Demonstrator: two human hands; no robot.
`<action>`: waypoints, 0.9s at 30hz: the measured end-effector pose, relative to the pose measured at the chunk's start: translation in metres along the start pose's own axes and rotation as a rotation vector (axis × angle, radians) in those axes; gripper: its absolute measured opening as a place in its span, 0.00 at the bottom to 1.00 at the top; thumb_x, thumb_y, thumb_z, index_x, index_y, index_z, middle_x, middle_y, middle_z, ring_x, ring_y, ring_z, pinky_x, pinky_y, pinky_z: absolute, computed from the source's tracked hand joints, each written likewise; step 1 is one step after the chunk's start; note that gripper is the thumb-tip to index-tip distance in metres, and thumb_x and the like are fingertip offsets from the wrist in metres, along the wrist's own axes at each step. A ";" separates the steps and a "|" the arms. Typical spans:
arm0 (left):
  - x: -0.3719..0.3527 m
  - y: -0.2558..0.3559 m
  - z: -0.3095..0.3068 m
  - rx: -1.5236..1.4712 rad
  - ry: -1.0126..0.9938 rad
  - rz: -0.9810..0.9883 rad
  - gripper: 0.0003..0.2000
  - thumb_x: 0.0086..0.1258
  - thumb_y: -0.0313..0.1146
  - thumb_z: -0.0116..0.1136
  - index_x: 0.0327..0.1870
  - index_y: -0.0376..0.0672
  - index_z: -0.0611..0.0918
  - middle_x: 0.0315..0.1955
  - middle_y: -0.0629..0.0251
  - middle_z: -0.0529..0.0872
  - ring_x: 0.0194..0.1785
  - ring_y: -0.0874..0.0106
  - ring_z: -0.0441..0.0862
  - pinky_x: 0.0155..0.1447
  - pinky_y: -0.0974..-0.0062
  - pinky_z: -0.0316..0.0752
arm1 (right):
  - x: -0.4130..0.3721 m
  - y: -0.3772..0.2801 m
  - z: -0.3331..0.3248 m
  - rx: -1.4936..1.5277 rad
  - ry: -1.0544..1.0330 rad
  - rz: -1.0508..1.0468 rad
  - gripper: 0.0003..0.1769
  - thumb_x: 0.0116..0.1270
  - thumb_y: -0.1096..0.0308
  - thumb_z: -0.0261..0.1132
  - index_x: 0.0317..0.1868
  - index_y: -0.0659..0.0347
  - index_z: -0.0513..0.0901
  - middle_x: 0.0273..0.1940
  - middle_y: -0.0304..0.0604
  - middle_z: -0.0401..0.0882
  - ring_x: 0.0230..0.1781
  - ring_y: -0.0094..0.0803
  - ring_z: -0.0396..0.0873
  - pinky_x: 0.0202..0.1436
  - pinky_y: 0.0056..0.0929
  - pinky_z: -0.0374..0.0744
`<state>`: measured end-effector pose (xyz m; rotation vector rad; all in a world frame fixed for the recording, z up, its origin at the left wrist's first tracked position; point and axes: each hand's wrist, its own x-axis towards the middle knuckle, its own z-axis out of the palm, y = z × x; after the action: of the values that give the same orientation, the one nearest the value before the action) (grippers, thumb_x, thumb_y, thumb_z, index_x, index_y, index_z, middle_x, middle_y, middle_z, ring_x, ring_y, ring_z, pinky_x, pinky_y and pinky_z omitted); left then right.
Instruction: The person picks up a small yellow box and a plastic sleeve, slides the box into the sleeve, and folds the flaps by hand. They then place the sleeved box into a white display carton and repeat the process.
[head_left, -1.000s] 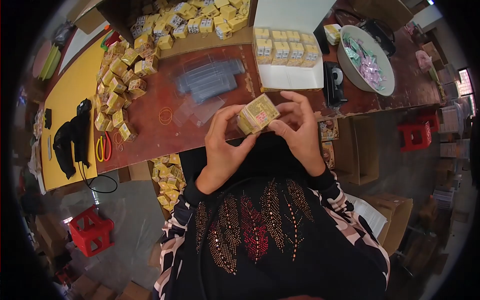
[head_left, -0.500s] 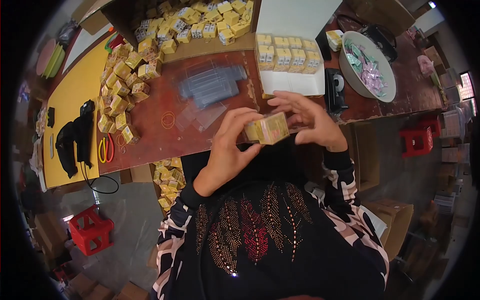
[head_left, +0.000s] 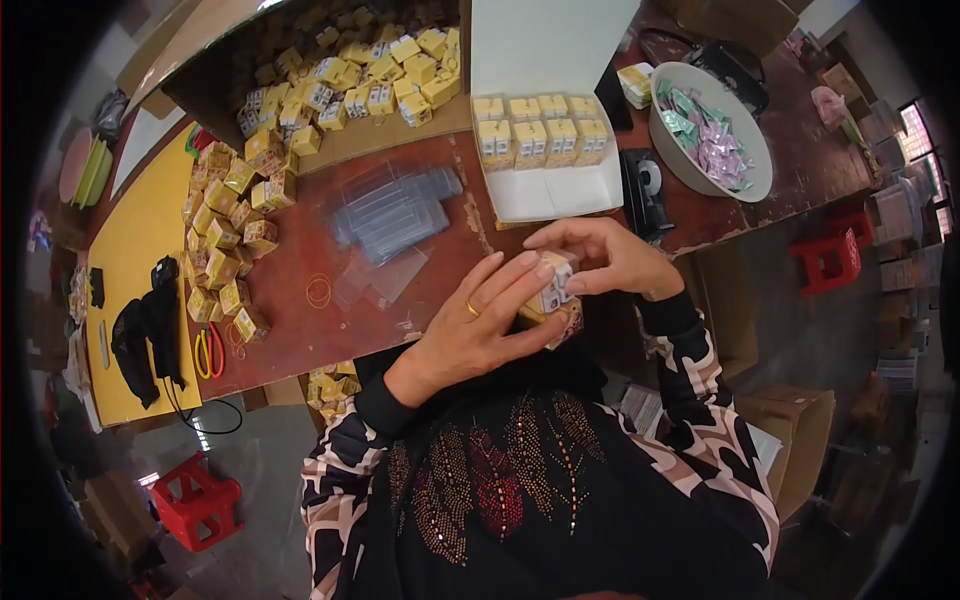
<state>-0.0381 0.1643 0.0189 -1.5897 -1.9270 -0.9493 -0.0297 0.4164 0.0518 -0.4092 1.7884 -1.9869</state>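
Between both hands, in front of the chest, is a small yellow box [head_left: 562,325] with a pale printed face turned up. My left hand [head_left: 490,315], with a ring on one finger, wraps over its left side and top. The fingers and thumb of my right hand [head_left: 615,262] close on its upper right part. Part of the box is hidden by the fingers. Just beyond the hands stands an open white carton [head_left: 555,195] with rows of similar yellow boxes [head_left: 530,140] in its far half.
Flat clear plastic sleeves [head_left: 390,215] lie mid-table. Left of them are a pile of yellow boxes [head_left: 220,235], rubber bands [head_left: 318,290] and scissors [head_left: 208,350]. A large cardboard box [head_left: 400,135] of yellow boxes, a tape dispenser [head_left: 648,195] and a bowl [head_left: 665,140] of sachets stand behind.
The box has turned and come lower, its pale printed face now up. My right hand, apart from it before, has closed onto it, and my left fingers have moved over its top. The view has shifted.
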 end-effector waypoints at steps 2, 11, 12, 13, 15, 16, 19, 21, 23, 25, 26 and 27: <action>-0.002 -0.019 0.006 0.067 -0.074 -0.087 0.26 0.60 0.23 0.64 0.62 0.56 0.82 0.67 0.52 0.71 0.70 0.52 0.71 0.70 0.52 0.70 | -0.011 -0.008 -0.013 -0.148 0.126 0.098 0.31 0.62 0.72 0.73 0.66 0.66 0.75 0.49 0.41 0.82 0.41 0.22 0.82 0.44 0.22 0.80; -0.011 -0.080 0.050 -0.585 0.064 -0.973 0.40 0.68 0.19 0.59 0.79 0.39 0.51 0.74 0.45 0.64 0.76 0.55 0.65 0.72 0.63 0.68 | 0.057 0.031 -0.042 -0.791 0.550 -0.251 0.30 0.59 0.78 0.73 0.63 0.59 0.77 0.48 0.47 0.78 0.41 0.34 0.84 0.42 0.28 0.84; -0.007 -0.083 0.055 -0.631 0.055 -1.004 0.41 0.68 0.19 0.58 0.80 0.39 0.49 0.74 0.45 0.64 0.76 0.56 0.64 0.72 0.64 0.68 | 0.064 0.037 -0.042 -0.785 0.543 -0.260 0.29 0.59 0.79 0.72 0.62 0.59 0.77 0.47 0.48 0.77 0.41 0.35 0.85 0.42 0.28 0.84; -0.005 -0.085 0.058 -0.680 0.045 -1.035 0.42 0.69 0.19 0.58 0.80 0.39 0.47 0.74 0.46 0.63 0.76 0.57 0.64 0.72 0.64 0.68 | 0.071 0.043 -0.042 -0.784 0.536 -0.261 0.29 0.59 0.79 0.72 0.62 0.59 0.77 0.47 0.48 0.77 0.41 0.35 0.85 0.42 0.28 0.84; -0.002 -0.089 0.063 -0.704 0.044 -1.034 0.42 0.69 0.20 0.58 0.80 0.39 0.47 0.74 0.46 0.63 0.76 0.57 0.64 0.72 0.64 0.68 | 0.081 0.056 -0.044 -0.806 0.554 -0.276 0.30 0.60 0.78 0.72 0.64 0.59 0.77 0.46 0.49 0.79 0.40 0.35 0.86 0.43 0.29 0.84; 0.000 -0.090 0.065 -0.728 0.040 -1.029 0.42 0.69 0.20 0.58 0.80 0.39 0.46 0.75 0.46 0.63 0.76 0.57 0.64 0.72 0.64 0.68 | 0.085 0.063 -0.045 -0.808 0.549 -0.275 0.30 0.60 0.78 0.72 0.64 0.59 0.77 0.46 0.49 0.79 0.40 0.35 0.86 0.43 0.29 0.84; 0.002 -0.088 0.069 -0.786 0.106 -0.954 0.43 0.68 0.23 0.58 0.79 0.33 0.45 0.74 0.39 0.62 0.76 0.53 0.64 0.73 0.63 0.66 | 0.093 0.074 -0.044 -0.737 0.582 -0.312 0.32 0.60 0.78 0.72 0.66 0.57 0.77 0.44 0.50 0.82 0.38 0.37 0.86 0.42 0.30 0.84; 0.004 -0.086 0.066 -0.786 0.098 -0.985 0.43 0.67 0.23 0.58 0.79 0.33 0.45 0.74 0.39 0.62 0.76 0.53 0.64 0.73 0.63 0.66 | 0.091 0.077 -0.042 -0.829 0.604 -0.319 0.33 0.61 0.78 0.72 0.68 0.56 0.76 0.43 0.52 0.85 0.38 0.38 0.87 0.41 0.30 0.84; 0.003 -0.084 0.061 -0.779 0.101 -1.021 0.43 0.67 0.22 0.59 0.79 0.33 0.46 0.74 0.40 0.62 0.76 0.52 0.64 0.74 0.63 0.65 | 0.089 0.078 -0.039 -0.848 0.601 -0.302 0.34 0.61 0.78 0.72 0.69 0.55 0.75 0.44 0.53 0.84 0.38 0.38 0.87 0.41 0.30 0.84; 0.002 -0.086 0.053 -0.522 0.016 -0.953 0.45 0.65 0.24 0.65 0.79 0.36 0.49 0.73 0.44 0.66 0.75 0.56 0.65 0.73 0.67 0.66 | 0.087 0.075 -0.035 -0.869 0.597 -0.296 0.35 0.61 0.77 0.72 0.70 0.54 0.74 0.45 0.53 0.84 0.38 0.38 0.87 0.40 0.30 0.84; -0.001 -0.093 0.042 -0.507 0.034 -0.958 0.45 0.65 0.24 0.65 0.79 0.36 0.49 0.73 0.44 0.66 0.75 0.56 0.65 0.73 0.67 0.66 | 0.083 0.071 -0.033 -0.827 0.630 -0.233 0.35 0.63 0.77 0.71 0.70 0.55 0.73 0.45 0.53 0.84 0.39 0.36 0.87 0.41 0.30 0.84; -0.007 -0.107 0.024 -0.274 0.033 -0.839 0.45 0.62 0.25 0.67 0.78 0.36 0.53 0.71 0.43 0.67 0.74 0.53 0.67 0.73 0.65 0.66 | 0.079 0.066 -0.031 -0.784 0.665 -0.169 0.35 0.64 0.77 0.70 0.71 0.55 0.72 0.46 0.53 0.85 0.40 0.35 0.87 0.41 0.30 0.84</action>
<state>-0.1392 0.1683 -0.0247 -0.8260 -2.5675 -1.5944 -0.1049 0.3988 -0.0231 -0.1159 3.0390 -1.5269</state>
